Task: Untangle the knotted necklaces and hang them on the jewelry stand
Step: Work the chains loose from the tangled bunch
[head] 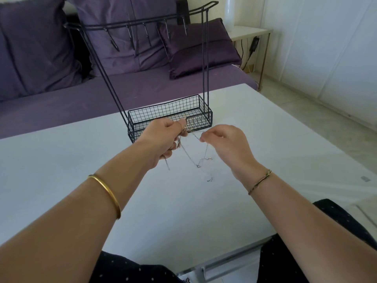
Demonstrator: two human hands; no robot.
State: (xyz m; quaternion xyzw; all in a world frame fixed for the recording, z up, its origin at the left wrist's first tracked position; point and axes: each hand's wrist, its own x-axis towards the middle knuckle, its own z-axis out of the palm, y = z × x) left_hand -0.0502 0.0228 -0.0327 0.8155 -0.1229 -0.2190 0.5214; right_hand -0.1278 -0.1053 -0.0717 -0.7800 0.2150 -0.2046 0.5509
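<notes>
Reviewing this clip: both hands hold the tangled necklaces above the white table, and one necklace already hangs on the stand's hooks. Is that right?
Not quite. The head view shows the hooks of the jewelry stand bare; no necklace hangs there yet. The left hand and right hand do hold the tangled necklaces above the white table.

Both of the person's arms are bare. A shiny gold bangle [108, 193] goes round the left arm, well back from the left hand [163, 139]. It is smooth, round and plain. Just behind the right hand [226, 146] sits a thin string bracelet [260, 181]. It is brown and green, twisted like a little rope, with a small knot on top. The person wears dark clothes [130, 268] with tiny white dots all over. The clothes show on both sides by the near edge of the table [61, 160].
</notes>
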